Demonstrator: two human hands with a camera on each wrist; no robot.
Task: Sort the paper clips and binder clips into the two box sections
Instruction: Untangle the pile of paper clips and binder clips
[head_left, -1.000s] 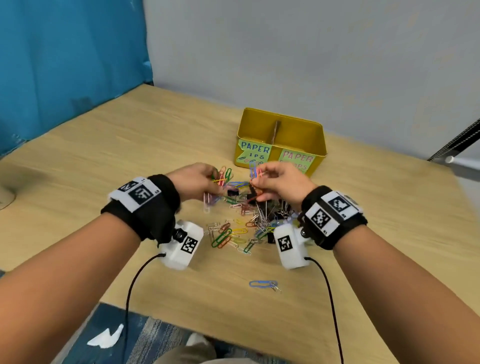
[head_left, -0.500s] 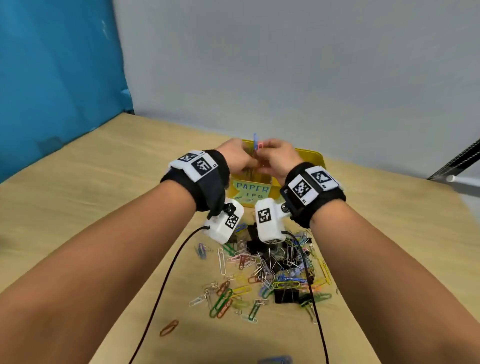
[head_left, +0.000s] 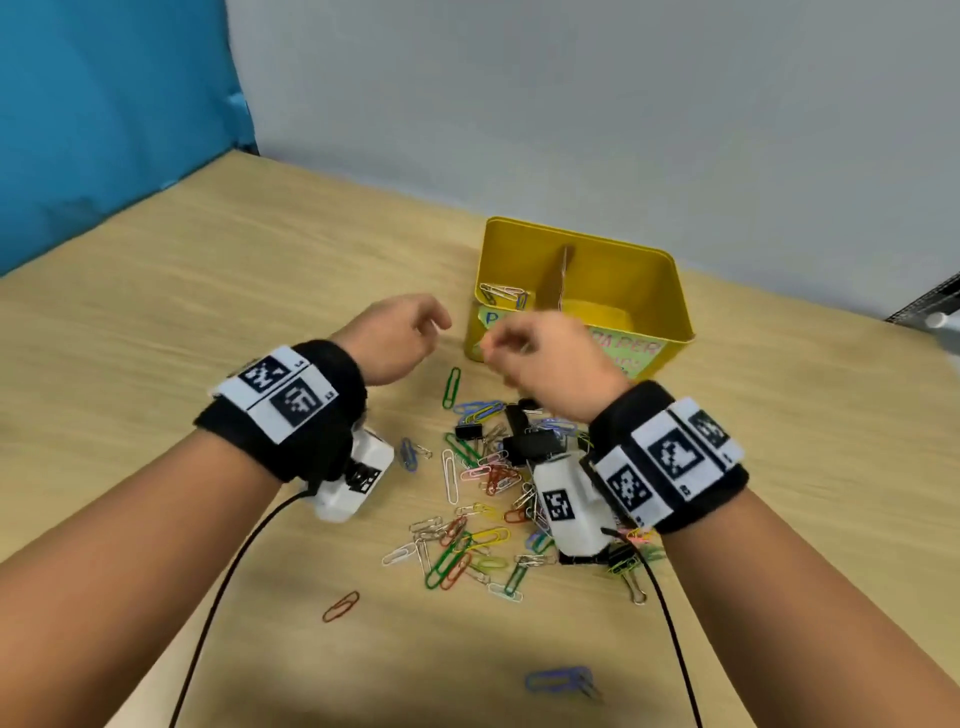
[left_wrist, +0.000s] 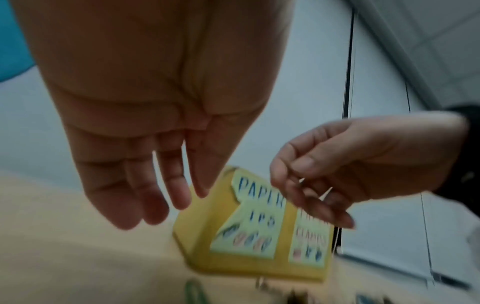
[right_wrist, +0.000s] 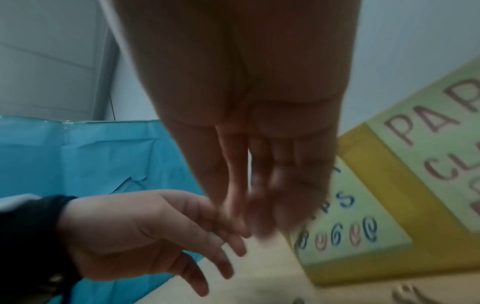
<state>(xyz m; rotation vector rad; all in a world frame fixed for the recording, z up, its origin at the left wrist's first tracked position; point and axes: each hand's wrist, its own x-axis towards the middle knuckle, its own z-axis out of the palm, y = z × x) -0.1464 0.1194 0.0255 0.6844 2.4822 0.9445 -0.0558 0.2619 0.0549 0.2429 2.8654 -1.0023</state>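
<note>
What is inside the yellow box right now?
The yellow box has paper clips in its left section; the right section shows bare floor, its near part hidden behind the wall and right hand.

A light wooden table (head_left: 182, 322) carries a yellow box (head_left: 670, 291) at its far side. Just in front of the box lies a scattered heap of coloured paper clips (head_left: 467, 545) and black binder clips (head_left: 530, 441) — strays nearer still: an orange clip (head_left: 340, 606), a blue clip (head_left: 558, 680).

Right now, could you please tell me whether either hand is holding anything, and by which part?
The left hand holds nothing and hangs relaxed. The right hand has its grip pinched, thumb to fingertips, perhaps on something thin; the blur prevents telling.
</note>
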